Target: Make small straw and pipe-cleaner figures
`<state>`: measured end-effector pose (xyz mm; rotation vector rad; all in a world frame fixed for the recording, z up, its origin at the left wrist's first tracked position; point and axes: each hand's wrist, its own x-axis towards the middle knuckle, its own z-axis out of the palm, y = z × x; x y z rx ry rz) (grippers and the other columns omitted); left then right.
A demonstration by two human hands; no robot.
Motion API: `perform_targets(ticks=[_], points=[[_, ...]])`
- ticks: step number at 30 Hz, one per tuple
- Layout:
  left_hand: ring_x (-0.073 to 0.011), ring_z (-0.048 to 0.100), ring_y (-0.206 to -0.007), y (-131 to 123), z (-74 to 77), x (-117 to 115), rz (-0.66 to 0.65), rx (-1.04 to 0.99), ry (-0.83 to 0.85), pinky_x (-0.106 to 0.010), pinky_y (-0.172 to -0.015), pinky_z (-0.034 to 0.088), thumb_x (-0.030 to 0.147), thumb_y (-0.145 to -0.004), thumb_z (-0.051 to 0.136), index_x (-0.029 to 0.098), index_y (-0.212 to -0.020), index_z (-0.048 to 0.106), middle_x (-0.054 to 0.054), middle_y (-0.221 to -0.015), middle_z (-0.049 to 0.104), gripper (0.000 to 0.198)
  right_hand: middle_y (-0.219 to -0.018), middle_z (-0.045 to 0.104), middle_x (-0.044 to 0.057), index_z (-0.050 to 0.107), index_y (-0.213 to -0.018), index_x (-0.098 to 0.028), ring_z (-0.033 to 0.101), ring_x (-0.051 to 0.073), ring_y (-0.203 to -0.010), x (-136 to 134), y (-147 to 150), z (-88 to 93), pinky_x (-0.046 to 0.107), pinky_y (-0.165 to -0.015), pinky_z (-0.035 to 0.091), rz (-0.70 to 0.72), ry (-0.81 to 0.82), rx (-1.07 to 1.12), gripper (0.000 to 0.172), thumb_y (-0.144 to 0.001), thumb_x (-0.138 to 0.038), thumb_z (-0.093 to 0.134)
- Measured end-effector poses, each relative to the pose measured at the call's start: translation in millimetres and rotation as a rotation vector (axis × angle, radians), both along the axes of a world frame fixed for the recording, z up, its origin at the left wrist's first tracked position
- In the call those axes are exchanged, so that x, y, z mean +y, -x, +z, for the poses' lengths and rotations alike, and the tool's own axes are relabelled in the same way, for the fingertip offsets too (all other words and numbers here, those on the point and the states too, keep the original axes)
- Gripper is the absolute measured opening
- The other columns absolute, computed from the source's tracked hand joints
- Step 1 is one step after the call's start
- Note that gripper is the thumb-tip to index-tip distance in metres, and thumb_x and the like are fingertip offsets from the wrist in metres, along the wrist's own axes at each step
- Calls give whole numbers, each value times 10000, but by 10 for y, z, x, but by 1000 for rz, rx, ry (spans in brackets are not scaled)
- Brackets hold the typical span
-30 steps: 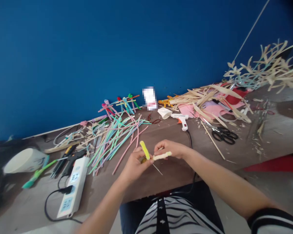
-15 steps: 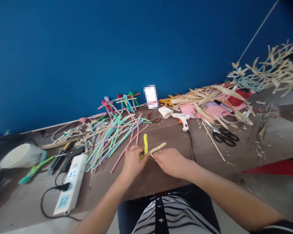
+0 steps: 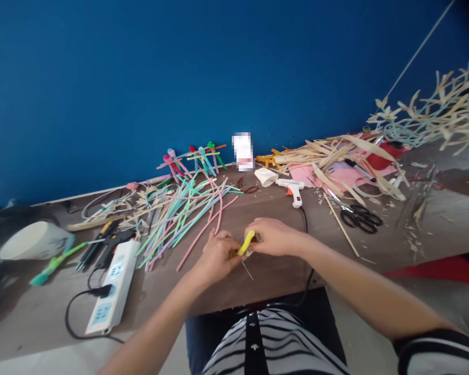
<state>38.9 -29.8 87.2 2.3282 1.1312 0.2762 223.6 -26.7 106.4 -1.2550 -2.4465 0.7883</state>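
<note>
From my remote station I have just the head view, looking down at the edge of the brown table point(image 3: 271, 284). My left hand point(image 3: 218, 256) and right hand point(image 3: 273, 237) are close together just above it, with their grips closed and pressed in around a short yellow pipe cleaner point(image 3: 246, 242). The right fingertips pinch its upper end, while the left fingers curl around its lower end, where a small brownish bit shows that I can't identify. A thin metal pin point(image 3: 247, 271) pokes down from between my hands.

Just beyond the left hand lies a loose heap of pastel plastic strips point(image 3: 191, 221), with small strip figures point(image 3: 197, 161) against the blue wall point(image 3: 140, 88). Farther right are a white glue gun point(image 3: 293, 190) and black-handled scissors point(image 3: 355, 217), near a pile of pale dried leaf strips point(image 3: 320, 159). On the left, a white power strip point(image 3: 115, 284) lies on the table, with a black plug in it.
</note>
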Motion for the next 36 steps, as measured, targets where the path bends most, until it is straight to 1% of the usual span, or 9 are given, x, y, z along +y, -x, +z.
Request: perform_targets(ticks=[4, 6, 11, 17, 20, 24, 30, 33, 36], points=[[-172, 484, -799, -13, 11, -17, -82, -23, 30, -410, -918, 208, 283, -694, 567, 209, -651, 637, -7, -647, 575, 110, -596, 589, -20, 622, -689, -152, 492, 81, -534, 118, -28, -71, 178, -485, 300, 161, 305, 100, 121, -653, -264, 601], [-168, 485, -790, -18, 30, -20, -88, -60, 72, -365, -876, 264, 283, -698, 563, 207, -670, 642, -8, -659, 574, 114, -572, 581, -21, 606, -690, -130, 484, 65, -494, 164, -22, -119, 165, -465, 316, 200, 513, 228, 134, -661, -259, 585], [-163, 484, -746, -8, 39, -8, 117, -194, 91, -289, -740, 349, 322, -681, 574, 177, -673, 638, -16, -687, 548, 158, -428, 527, -50, 519, -704, -133, 381, 41, -304, 183, 33, -293, 142, -319, 246, -15, 988, 610, 179, -659, -300, 562], [-172, 518, -773, -19, -10, -19, 251, -377, 181, -290, -742, 378, 302, -660, 591, 162, -699, 620, -25, -721, 583, 148, -316, 417, -84, 421, -625, -177, 273, 44, -260, 40, 149, -537, 143, -291, 167, -148, 1248, 948, 179, -624, -304, 548], [-178, 534, -767, -33, -20, -7, 346, -438, 220, -289, -728, 396, 281, -662, 577, 151, -709, 612, -31, -718, 600, 143, -325, 398, -74, 468, -624, -157, 260, 45, -278, -44, 202, -610, 163, -311, 183, -224, 1063, 948, 247, -688, -395, 487], [-174, 544, -748, -34, -29, 32, 402, -432, 214, -282, -726, 394, 269, -668, 550, 136, -711, 610, -37, -726, 621, 152, -437, 444, -45, 530, -643, -133, 356, 55, -390, -144, 208, -581, 175, -399, 256, -313, 565, 666, 327, -778, -408, 417], [-161, 531, -663, -32, -95, 53, 402, -300, 197, -265, -642, 386, 359, -684, 519, 153, -695, 607, -21, -677, 608, 225, -631, 572, 12, 542, -734, -153, 508, 109, -575, -264, 144, -337, 211, -535, 308, -155, 91, -15, 292, -865, -273, 310], [-156, 516, -646, -49, -112, 62, 380, -222, 128, -269, -656, 373, 370, -675, 521, 159, -601, 579, -15, -623, 585, 231, -738, 605, 49, 517, -841, -155, 550, 144, -649, -302, 130, -236, 235, -572, 319, -74, -45, -296, 197, -856, -216, 330], [-158, 511, -666, -52, -97, 85, 343, -161, 97, -264, -664, 361, 357, -657, 537, 164, -560, 555, -13, -614, 576, 217, -757, 595, 58, 500, -889, -157, 549, 160, -664, -328, 112, -169, 253, -579, 330, 0, -146, -428, 172, -855, -188, 334]])
